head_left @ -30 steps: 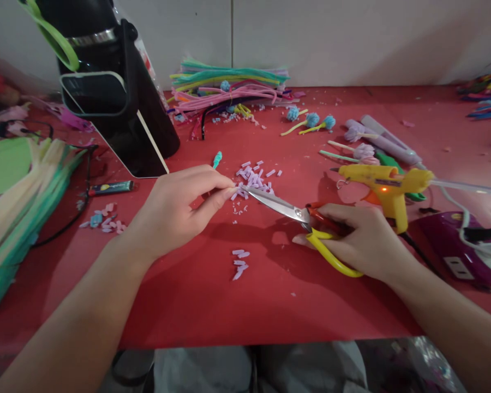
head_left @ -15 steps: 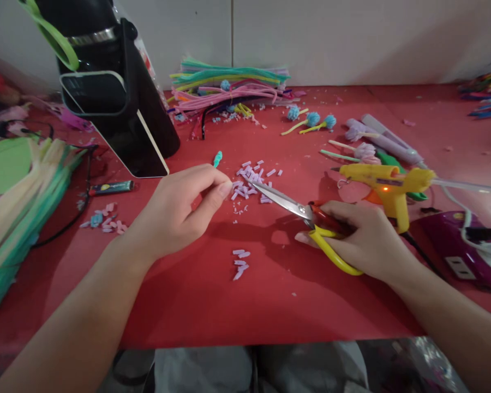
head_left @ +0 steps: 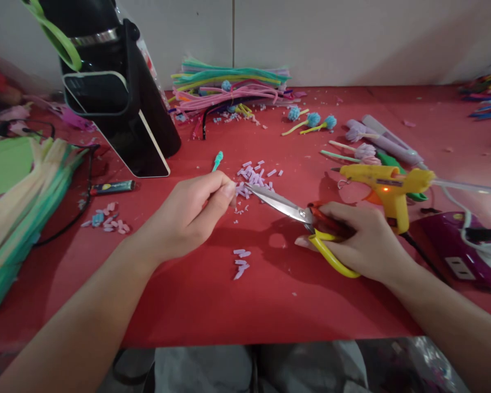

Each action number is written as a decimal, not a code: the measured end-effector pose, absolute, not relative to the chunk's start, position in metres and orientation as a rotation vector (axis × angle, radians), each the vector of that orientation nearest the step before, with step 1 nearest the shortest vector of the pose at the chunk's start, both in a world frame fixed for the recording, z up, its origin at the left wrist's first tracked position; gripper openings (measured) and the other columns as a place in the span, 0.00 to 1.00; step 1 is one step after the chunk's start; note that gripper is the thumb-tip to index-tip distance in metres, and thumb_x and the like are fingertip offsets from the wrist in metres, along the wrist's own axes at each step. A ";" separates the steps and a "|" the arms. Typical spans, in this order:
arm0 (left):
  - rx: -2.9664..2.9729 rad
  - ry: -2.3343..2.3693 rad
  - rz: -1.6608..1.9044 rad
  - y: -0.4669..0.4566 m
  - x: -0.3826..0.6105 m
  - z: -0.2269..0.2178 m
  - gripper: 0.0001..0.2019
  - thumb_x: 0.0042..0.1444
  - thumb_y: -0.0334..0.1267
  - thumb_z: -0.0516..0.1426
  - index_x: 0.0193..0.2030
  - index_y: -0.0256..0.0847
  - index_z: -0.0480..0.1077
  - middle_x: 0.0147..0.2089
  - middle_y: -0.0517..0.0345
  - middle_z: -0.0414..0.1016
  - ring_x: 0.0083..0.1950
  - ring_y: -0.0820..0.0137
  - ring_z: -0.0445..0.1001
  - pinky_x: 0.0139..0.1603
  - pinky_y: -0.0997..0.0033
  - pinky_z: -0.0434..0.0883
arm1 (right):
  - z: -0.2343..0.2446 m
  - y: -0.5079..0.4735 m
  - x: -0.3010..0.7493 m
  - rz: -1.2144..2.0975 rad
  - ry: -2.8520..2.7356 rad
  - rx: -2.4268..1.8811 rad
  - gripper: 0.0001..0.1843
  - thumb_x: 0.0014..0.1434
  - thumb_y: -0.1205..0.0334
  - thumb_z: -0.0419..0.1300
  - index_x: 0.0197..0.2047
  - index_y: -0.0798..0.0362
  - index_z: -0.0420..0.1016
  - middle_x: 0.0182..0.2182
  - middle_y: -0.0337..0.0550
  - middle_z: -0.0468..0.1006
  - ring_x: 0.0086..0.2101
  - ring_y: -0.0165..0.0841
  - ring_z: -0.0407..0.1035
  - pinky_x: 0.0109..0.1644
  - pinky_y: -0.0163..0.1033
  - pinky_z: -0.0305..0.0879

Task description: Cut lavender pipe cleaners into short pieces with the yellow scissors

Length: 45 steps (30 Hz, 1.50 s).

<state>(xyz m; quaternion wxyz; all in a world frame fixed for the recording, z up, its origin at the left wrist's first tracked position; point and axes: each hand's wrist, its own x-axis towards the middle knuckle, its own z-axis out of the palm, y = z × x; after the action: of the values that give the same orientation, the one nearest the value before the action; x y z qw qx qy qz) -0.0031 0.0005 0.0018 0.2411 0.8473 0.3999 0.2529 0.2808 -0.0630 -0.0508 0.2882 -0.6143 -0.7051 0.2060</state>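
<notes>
My right hand (head_left: 354,237) is wrapped round the red and yellow handles of a pair of scissors (head_left: 284,206). The blades look closed and point left, their tips over a pile of small cut lilac pieces (head_left: 256,176). Thumb and forefinger of my left hand (head_left: 202,210) are pinched together just left of the pile; whatever they hold is too small or hidden to make out. Behind that hand shows a teal twisted piece with a thin stem (head_left: 218,160), partly covered by the hand. Several more lilac pieces (head_left: 240,262) lie nearer the table's front edge.
A black bottle holder (head_left: 126,120) stands left of centre, near a lighter (head_left: 112,187) and pink and blue bits (head_left: 106,219). Pipe cleaners (head_left: 229,82) lie at the back. On the right are a yellow glue gun (head_left: 388,180), its light on, and a purple power strip (head_left: 454,240).
My left hand has shifted slightly right and toward me, uncovering more of the teal piece's stem. The scissors have barely moved and their blades look closed in both frames.
</notes>
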 end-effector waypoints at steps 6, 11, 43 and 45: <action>2.309 1.081 0.681 0.000 -0.002 0.003 0.13 0.69 0.36 0.47 0.31 0.41 0.61 0.26 0.64 0.61 0.27 0.75 0.61 0.29 0.72 0.61 | -0.052 -0.062 0.279 0.593 -1.886 -1.659 0.28 0.46 0.37 0.69 0.29 0.55 0.71 0.22 0.32 0.57 0.25 0.27 0.50 0.26 0.34 0.51; 2.291 1.083 0.647 0.000 -0.001 0.004 0.14 0.69 0.37 0.46 0.30 0.41 0.59 0.26 0.64 0.59 0.27 0.75 0.60 0.29 0.72 0.60 | -0.051 -0.061 0.278 0.561 -1.900 -1.665 0.28 0.46 0.37 0.69 0.28 0.56 0.71 0.22 0.32 0.56 0.26 0.27 0.49 0.25 0.34 0.50; 2.292 1.076 0.621 -0.002 -0.001 0.005 0.14 0.69 0.39 0.46 0.31 0.42 0.59 0.27 0.63 0.60 0.29 0.73 0.60 0.30 0.71 0.61 | -0.048 -0.063 0.279 0.564 -1.905 -1.624 0.25 0.47 0.41 0.70 0.27 0.56 0.71 0.21 0.32 0.55 0.25 0.25 0.49 0.25 0.32 0.49; 2.292 1.078 0.624 -0.002 -0.001 0.006 0.14 0.69 0.39 0.46 0.31 0.42 0.59 0.28 0.63 0.61 0.29 0.73 0.60 0.30 0.71 0.61 | -0.048 -0.062 0.278 0.554 -1.907 -1.627 0.25 0.47 0.41 0.70 0.26 0.56 0.71 0.21 0.32 0.55 0.24 0.25 0.48 0.24 0.32 0.49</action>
<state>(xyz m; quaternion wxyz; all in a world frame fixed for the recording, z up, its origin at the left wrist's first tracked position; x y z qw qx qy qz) -0.0008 -0.0016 0.0056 0.2634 0.8476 0.3986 0.2307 0.2783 -0.0624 -0.0480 0.2833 -0.6077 -0.7124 0.2071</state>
